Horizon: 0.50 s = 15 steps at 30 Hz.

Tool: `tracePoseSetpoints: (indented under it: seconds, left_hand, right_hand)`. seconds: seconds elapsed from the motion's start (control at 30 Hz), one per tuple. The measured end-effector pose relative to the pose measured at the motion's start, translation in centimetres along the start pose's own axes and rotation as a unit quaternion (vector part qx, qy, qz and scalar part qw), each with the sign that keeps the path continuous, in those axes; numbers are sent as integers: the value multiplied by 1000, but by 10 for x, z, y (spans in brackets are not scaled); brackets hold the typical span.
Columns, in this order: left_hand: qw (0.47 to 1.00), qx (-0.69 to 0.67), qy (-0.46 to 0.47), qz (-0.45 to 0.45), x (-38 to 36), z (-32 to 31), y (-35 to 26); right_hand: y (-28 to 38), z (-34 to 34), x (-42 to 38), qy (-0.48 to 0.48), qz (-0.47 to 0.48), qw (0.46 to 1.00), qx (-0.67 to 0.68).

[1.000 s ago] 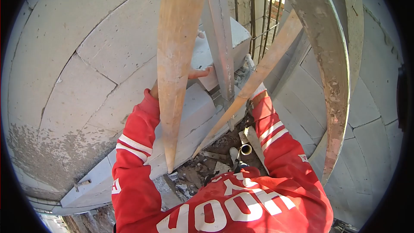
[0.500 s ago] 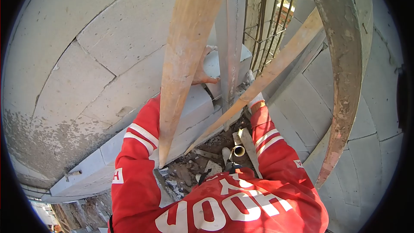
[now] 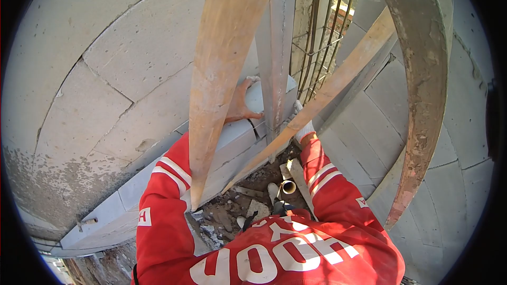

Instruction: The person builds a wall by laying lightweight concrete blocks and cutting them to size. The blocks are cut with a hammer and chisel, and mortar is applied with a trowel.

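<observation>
My bare left hand (image 3: pixel 242 104) grips the near-left end of a pale aerated concrete block (image 3: pixel 255 95), its thumb and fingers spread over the corner. The block sits on the top course of a low wall (image 3: pixel 232 140), beside another block with a narrow dark gap at the joint. An upright plank crosses in front of the block and hides its middle. At the block's far-right end is my right hand (image 3: pixel 306 131) in a white glove. A slanting board covers most of its fingers, so its hold cannot be made out.
A wide wooden plank (image 3: pixel 224 63), a slanting board (image 3: pixel 338 82) and a curved-looking beam (image 3: pixel 425 68) stand close around my arms. Rebar (image 3: pixel 317 37) rises behind the block. Rubble and an open pipe end (image 3: pixel 288 187) lie below. Block walls (image 3: pixel 121 68) flank both sides.
The whole view has shifted, so the block, walls and both hands appear lower and slightly left. The left hand stays on the block; no clear movement of the block against the wall shows.
</observation>
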<state>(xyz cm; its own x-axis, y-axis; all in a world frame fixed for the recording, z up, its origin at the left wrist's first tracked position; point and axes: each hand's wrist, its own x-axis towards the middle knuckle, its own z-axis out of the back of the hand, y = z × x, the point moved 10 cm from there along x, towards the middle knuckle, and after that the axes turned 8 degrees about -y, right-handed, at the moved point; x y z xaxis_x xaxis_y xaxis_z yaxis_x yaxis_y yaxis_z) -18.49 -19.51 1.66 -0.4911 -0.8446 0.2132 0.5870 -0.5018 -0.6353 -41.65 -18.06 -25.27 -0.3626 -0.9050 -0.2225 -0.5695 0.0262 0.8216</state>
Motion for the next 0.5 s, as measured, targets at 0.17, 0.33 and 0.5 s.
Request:
tracePoseSetpoints:
  seconds: [0.17,0.33,0.5]
  left_hand:
    - [1000,8,11,-3,2,-8,8]
    - [998,41,36,-11,2,-13,13]
    - [995,79,45,-51,0,-20,14]
  right_hand:
    - [-10,3,-3,-4,-7,1000,-6]
    - [-23,4,0,-9,-15,1000,-2]
    - [-32,14,11,-18,-24,999,35]
